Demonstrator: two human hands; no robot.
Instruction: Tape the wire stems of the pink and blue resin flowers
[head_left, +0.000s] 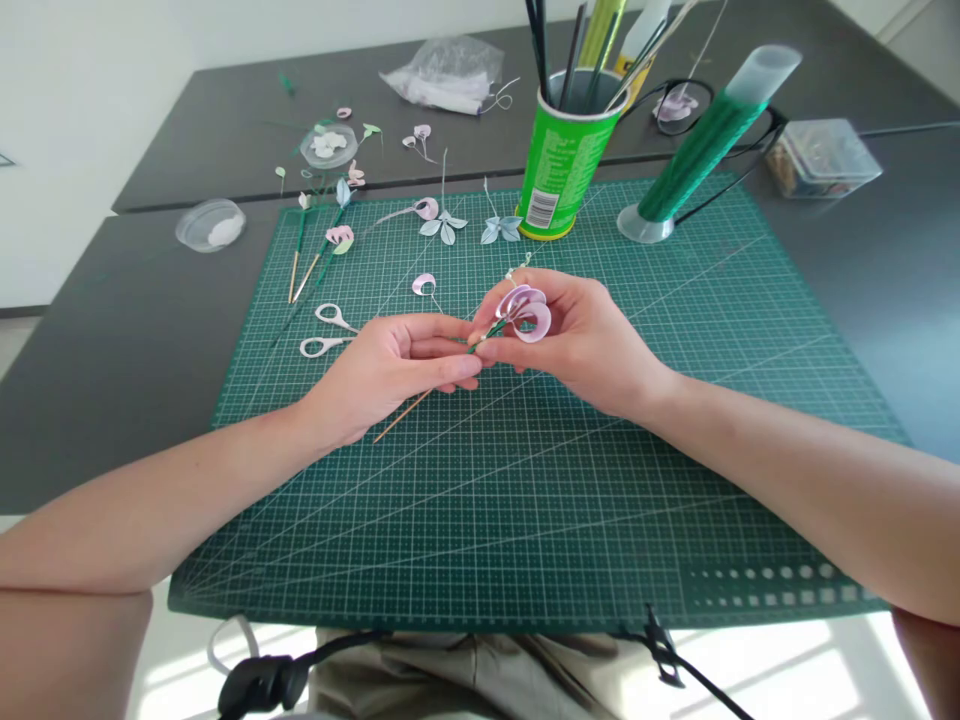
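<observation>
Over the middle of the green cutting mat [600,500], both hands are closed on one small artificial flower [531,318] with pinkish-lilac looped petals. My left hand [397,365] pinches its green-wrapped stem between thumb and fingers. From under that hand a thin bare wooden stick end [403,416] points down and left. My right hand [585,340] grips the stem just below the petals, fingertips almost meeting those of the left. Just beyond the hands lies a loose lilac petal [424,285] on a wire. White-handled scissors [322,346] lie beside my left hand, their blades partly hidden.
A green can [562,160] of sticks and a tilted-looking tube of green material [701,150] stand at the mat's back. Blue wire flowers [448,227], several finished stems, small dishes [211,226], a plastic bag [450,75] and a clear box [823,160] lie around.
</observation>
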